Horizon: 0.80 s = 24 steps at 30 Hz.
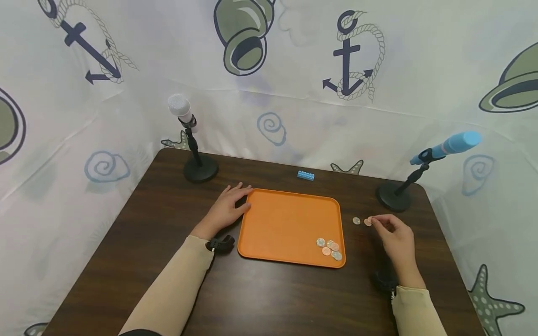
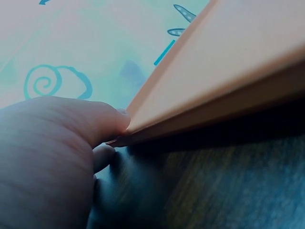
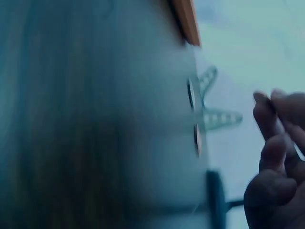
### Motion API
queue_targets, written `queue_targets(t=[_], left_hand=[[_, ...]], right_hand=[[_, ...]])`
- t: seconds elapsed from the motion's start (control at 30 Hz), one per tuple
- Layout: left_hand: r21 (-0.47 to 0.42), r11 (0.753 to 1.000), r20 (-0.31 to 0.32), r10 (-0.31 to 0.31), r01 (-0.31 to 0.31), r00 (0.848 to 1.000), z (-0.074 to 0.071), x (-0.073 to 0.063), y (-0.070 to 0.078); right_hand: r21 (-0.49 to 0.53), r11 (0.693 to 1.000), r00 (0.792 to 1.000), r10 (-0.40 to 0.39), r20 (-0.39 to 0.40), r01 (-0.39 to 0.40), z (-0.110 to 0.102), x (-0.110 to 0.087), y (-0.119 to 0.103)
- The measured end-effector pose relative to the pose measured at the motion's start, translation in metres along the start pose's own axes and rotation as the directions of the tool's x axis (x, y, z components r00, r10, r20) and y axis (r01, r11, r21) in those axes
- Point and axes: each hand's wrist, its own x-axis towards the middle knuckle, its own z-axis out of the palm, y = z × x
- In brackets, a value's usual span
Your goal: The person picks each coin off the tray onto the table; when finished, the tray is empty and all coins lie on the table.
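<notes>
My left hand (image 1: 224, 207) lies at the upper left corner of an orange tray (image 1: 286, 219), fingers extended. Its thumb (image 2: 107, 119) touches the tray's rim. Right of the tray, my right hand (image 1: 395, 240) pinches a small coin (image 1: 370, 218) between thumb and fingertips, just over a copper-coloured coin (image 1: 367, 223) on the table. A silvery coin (image 1: 356, 220) lies slightly to the left of that one. In the right wrist view the two table coins appear edge-on, apart from the pinching fingers (image 3: 271, 114). Several silver and copper coins (image 1: 326, 251) sit in the tray's lower right corner.
A white microphone (image 1: 180, 106) on a black stand is at the back left of the dark wooden table (image 1: 260, 298). A blue microphone (image 1: 456, 143) on its stand is at the back right. Behind the tray lies a blue toy brick (image 1: 305, 175). A patterned curtain (image 1: 294, 60) hangs behind.
</notes>
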Motion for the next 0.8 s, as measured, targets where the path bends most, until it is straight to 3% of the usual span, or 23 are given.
queue_targets(t=[0.07, 0.17, 0.2, 0.57, 0.8], left_hand=[[-0.004, 1.0, -0.006, -0.009, 0.009, 1.0, -0.002, -0.002, 0.001], [-0.01, 1.0, -0.016, -0.004, 0.004, 1.0, -0.006, -0.001, 0.004], [-0.008, 1.0, -0.015, -0.001, 0.001, 1.0, -0.006, -0.001, 0.004], [-0.002, 1.0, -0.007, -0.016, 0.016, 1.0, -0.002, -0.004, -0.001], [0.001, 1.0, -0.008, -0.008, 0.008, 1.0, 0.004, -0.002, -0.003]], right_hand=[[0.197, 0.975, 0.994, 0.108, -0.004, -0.105, -0.005, 0.001, 0.014], [0.435, 0.876, 0.976, 0.213, 0.04, -0.209, -0.009, 0.002, 0.029], [0.456, 0.861, 0.973, 0.226, 0.058, -0.227, -0.01, 0.003, 0.032], [0.254, 0.943, 0.975, 0.191, 0.113, -0.214, -0.008, 0.005, 0.035], [0.202, 0.944, 0.965, 0.25, 0.084, -0.262, -0.009, 0.006, 0.038]])
